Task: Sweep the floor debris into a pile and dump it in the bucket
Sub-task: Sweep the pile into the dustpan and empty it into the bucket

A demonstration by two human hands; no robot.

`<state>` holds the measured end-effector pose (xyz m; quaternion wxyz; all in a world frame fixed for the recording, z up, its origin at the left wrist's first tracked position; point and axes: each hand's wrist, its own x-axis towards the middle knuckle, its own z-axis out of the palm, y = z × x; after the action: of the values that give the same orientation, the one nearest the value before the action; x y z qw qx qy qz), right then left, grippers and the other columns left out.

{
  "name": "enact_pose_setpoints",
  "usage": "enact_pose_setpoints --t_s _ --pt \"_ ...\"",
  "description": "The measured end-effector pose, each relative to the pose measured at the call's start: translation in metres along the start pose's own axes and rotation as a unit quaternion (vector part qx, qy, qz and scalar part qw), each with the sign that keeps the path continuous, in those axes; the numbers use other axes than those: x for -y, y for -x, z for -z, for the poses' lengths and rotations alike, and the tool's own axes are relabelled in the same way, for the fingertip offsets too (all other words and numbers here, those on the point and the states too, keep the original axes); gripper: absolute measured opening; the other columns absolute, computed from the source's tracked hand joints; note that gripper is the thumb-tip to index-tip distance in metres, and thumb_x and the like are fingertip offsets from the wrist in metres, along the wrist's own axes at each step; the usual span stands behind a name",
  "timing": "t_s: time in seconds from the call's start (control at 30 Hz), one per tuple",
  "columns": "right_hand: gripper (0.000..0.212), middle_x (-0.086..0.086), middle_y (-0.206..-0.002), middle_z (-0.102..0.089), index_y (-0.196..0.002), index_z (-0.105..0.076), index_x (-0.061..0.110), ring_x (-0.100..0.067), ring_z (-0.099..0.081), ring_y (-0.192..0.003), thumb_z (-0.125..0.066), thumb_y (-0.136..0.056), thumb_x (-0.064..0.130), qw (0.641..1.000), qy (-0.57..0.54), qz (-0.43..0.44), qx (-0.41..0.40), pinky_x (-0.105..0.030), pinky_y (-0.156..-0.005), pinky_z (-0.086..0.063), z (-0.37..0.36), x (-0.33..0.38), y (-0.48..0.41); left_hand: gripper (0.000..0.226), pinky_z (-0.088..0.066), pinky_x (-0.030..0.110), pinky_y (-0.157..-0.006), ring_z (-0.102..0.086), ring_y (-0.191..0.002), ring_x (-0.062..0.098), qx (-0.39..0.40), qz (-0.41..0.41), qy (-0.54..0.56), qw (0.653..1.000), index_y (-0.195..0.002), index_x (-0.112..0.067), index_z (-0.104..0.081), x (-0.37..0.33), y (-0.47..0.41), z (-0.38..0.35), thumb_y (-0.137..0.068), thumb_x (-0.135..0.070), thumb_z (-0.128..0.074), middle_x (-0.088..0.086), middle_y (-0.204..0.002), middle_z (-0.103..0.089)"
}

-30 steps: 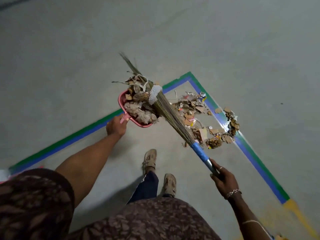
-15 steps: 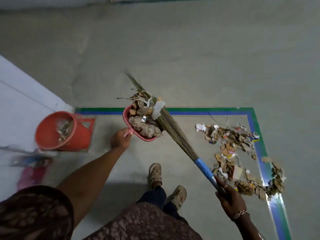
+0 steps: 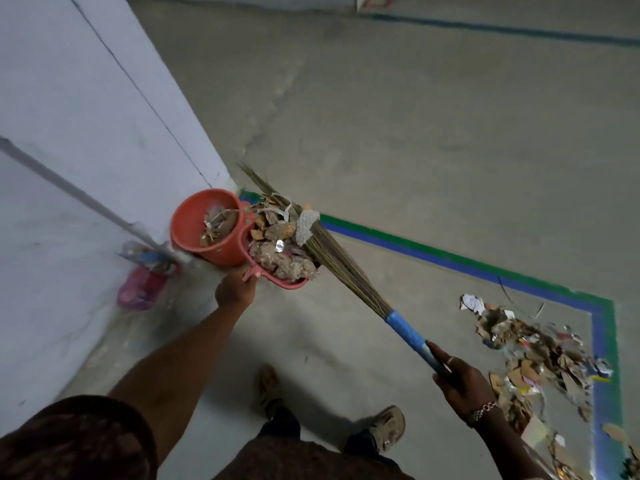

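1. Head view: the left hand [image 3: 235, 289] gripped a pink plastic dustpan [image 3: 289, 283] heaped with paper scraps [image 3: 280, 244], just beside a round orange plastic bucket [image 3: 185, 225];
2. the right hand [image 3: 460, 379] was wrapped round a blue-handled straw broom [image 3: 405, 329], bristles over the load;
3. dumping seemed in hand; the pan next needed tipping into it; a floor debris pile [image 3: 540, 351] lay well apart
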<state>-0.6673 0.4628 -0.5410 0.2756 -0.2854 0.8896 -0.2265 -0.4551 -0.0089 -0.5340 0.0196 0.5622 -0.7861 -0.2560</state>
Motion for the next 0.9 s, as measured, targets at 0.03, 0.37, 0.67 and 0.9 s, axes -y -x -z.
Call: enact_pose_setpoints --t_s 0.03,0.37,0.67,0.9 --pt "0.079 0.019 -0.077 -0.058 -0.140 -0.042 0.050 0.003 -0.050 -0.058 -0.074 -0.079 0.011 1.000 0.011 0.004 0.003 -0.012 -0.053 -0.037 -0.002 0.013 -0.008 0.036 -0.052 0.042 -0.080 -0.065 -0.103 0.042 -0.005 0.004 -0.002 1.000 -0.115 -0.021 -0.072 0.008 -0.005 0.009 -0.093 -0.046 -0.060 0.016 -0.109 -0.071" --pt "0.084 0.016 -0.071 -0.062 -0.133 -0.036 0.064 -0.002 -0.055 -0.058 -0.075 -0.076 0.016 0.996 0.065 0.041 0.035 -0.013 -0.054 -0.041 -0.061 0.151 -0.082 0.040 -0.052 0.040 -0.081 -0.065 -0.104 0.038 -0.022 0.073 0.050 0.996 -0.116 -0.020 -0.072 0.130 -0.089 0.085 -0.092 -0.049 -0.060 0.014 -0.112 -0.072" --pt "0.082 0.016 -0.085 -0.068 -0.136 -0.035 0.060 -0.004 -0.060 -0.065 -0.074 -0.079 0.017 0.992 0.095 0.058 0.067 -0.010 -0.056 -0.042 -0.132 0.291 -0.136 0.058 -0.054 0.042 -0.083 -0.067 -0.105 0.037 -0.036 0.070 0.070 0.994 -0.117 -0.023 -0.072 0.246 -0.192 0.136 -0.084 -0.062 -0.047 0.011 -0.110 -0.073" --pt "0.080 0.013 -0.088 -0.068 -0.137 -0.031 0.061 -0.008 -0.061 -0.071 -0.072 -0.081 0.021 0.989 0.100 0.050 0.097 -0.018 -0.061 -0.043 -0.175 0.366 -0.192 0.031 -0.049 0.040 -0.077 -0.067 -0.101 0.038 -0.040 0.082 0.039 0.995 -0.112 -0.018 -0.074 0.269 -0.263 0.179 -0.095 -0.040 -0.062 0.016 -0.105 -0.073"
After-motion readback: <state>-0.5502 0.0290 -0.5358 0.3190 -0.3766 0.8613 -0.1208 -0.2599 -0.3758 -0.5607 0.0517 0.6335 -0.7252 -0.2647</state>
